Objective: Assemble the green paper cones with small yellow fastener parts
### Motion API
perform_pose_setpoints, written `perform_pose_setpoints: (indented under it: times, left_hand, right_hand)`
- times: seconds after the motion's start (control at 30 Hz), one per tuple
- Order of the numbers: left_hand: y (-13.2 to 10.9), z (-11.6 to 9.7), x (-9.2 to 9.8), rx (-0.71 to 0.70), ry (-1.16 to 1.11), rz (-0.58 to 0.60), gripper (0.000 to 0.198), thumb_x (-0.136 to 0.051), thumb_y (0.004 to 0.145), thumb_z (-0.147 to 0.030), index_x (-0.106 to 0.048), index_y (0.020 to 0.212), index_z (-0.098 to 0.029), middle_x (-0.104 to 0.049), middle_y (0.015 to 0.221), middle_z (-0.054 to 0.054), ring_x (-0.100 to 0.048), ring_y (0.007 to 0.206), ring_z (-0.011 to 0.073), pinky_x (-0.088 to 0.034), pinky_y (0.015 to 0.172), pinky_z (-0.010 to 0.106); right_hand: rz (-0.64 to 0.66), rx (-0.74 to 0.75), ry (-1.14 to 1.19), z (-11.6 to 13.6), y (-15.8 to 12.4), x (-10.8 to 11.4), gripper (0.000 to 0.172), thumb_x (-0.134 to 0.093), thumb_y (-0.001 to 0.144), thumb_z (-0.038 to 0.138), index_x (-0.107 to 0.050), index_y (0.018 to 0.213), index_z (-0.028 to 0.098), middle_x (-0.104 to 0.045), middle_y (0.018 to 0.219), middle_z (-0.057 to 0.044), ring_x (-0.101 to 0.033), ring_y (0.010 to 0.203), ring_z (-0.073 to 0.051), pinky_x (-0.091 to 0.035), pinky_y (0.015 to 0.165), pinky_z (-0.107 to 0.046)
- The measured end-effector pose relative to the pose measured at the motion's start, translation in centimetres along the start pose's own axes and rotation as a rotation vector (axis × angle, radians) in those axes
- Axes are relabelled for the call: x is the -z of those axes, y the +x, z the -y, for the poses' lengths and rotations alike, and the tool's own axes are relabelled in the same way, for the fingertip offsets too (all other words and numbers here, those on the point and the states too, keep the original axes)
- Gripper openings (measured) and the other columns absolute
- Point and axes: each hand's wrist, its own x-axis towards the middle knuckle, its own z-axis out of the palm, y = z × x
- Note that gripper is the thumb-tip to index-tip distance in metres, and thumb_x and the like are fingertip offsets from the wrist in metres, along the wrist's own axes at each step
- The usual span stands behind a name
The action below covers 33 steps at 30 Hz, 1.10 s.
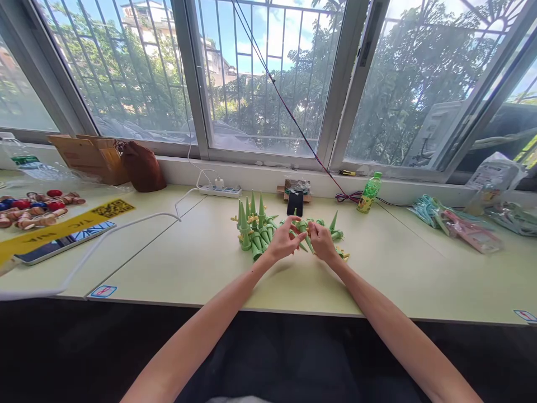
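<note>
My left hand (286, 240) is over the middle of the table, thumb and fingers curved and apart, close beside a light green plastic watering spike (301, 225). To its right my right hand (322, 240) is closed in a pinch at that spike; the fingers hide part of it. Left of my hands, several green spikes (244, 226) stand upright with points up and small yellow pieces on them, while others (260, 239) lie in a row. More green spikes (335, 232) lie right of my right hand, with yellow bits (343, 254) near them.
A black phone (295, 203) and a green-capped bottle (370, 193) stand behind. A power strip (226, 191) with a white cable runs along the sill. At left lie wooden toys with red and blue balls (54, 205) and a tablet-like device (67, 244); packaged items (459, 224) lie right.
</note>
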Motion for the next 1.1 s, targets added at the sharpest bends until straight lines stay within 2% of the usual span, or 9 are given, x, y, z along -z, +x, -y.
perform_pose_setpoints:
  times: [0.2,0.5,0.83,1.1]
  left_hand:
    - [-0.1,-0.1,0.0,-0.022,0.059,-0.005,0.048,-0.065,0.081,-0.042,-0.045,0.12,-0.022,-0.061,0.099,0.004,-0.058,0.049,0.0069,-0.043,0.043,0.019]
    - [-0.1,0.0,-0.1,-0.099,0.168,-0.05,0.043,-0.064,0.08,-0.031,-0.047,0.118,-0.021,-0.06,0.098,0.004,-0.052,0.05,0.0061,-0.04,0.05,0.02]
    - [-0.1,1.0,-0.1,-0.176,0.295,-0.088,0.046,-0.061,0.081,-0.023,-0.047,0.125,-0.022,-0.061,0.084,0.0,-0.056,0.056,0.0104,-0.043,0.062,0.023]
    - [0.0,0.8,-0.1,-0.165,0.282,-0.152,0.046,-0.065,0.078,-0.022,-0.049,0.121,-0.025,-0.065,0.11,0.005,-0.054,0.054,0.0069,-0.044,0.063,0.022]
  right_hand:
    - [0.002,0.003,0.01,-0.1,0.0,0.0,0.045,-0.032,0.097,0.051,-0.037,0.061,0.024,-0.042,0.053,0.001,-0.036,0.051,-0.015,-0.029,0.054,-0.031]
    - [0.001,0.008,0.005,-0.1,0.0,-0.1,0.05,-0.03,0.097,0.057,-0.036,0.06,0.024,-0.04,0.051,0.002,-0.035,0.05,-0.014,-0.028,0.052,-0.03]
    - [-0.004,0.03,-0.001,0.0,0.0,-0.1,0.053,-0.029,0.095,0.062,-0.03,0.057,0.024,-0.036,0.049,0.002,-0.032,0.049,-0.014,-0.026,0.051,-0.03]
    - [0.017,0.017,0.028,-0.2,0.0,-0.2,0.052,-0.03,0.096,0.059,-0.033,0.057,0.024,-0.04,0.048,0.001,-0.036,0.049,-0.015,-0.028,0.052,-0.031]
